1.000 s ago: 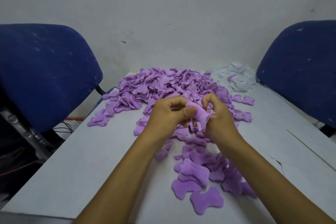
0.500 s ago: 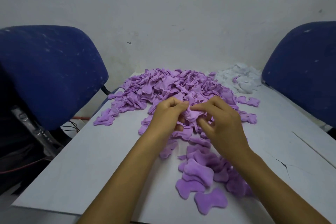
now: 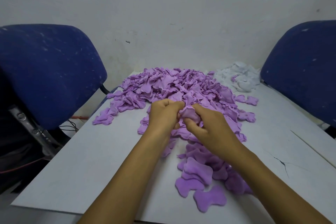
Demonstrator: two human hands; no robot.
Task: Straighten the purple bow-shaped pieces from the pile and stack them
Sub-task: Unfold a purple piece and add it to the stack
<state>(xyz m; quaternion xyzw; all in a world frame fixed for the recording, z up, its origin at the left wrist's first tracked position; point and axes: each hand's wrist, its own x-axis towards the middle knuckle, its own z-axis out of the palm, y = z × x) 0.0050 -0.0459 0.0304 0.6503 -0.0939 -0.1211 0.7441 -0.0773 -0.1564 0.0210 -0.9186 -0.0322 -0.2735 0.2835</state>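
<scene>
Both hands meet just above the pile's (image 3: 174, 87) near edge, left hand (image 3: 163, 112) and right hand (image 3: 209, 129) each pinching one crumpled purple piece (image 3: 189, 115), probably to pull it flat.

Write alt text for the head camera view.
Two bare hands, left hand and right hand, pinch one crumpled purple bow-shaped piece above a big purple pile on a white table. Flattened pieces lie nearer; blue chairs flank the table.

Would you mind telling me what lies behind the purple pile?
Behind the purple pile a white heap sits at its right rear, and the wall rises beyond. The table's far edge is covered by the pile.
</scene>
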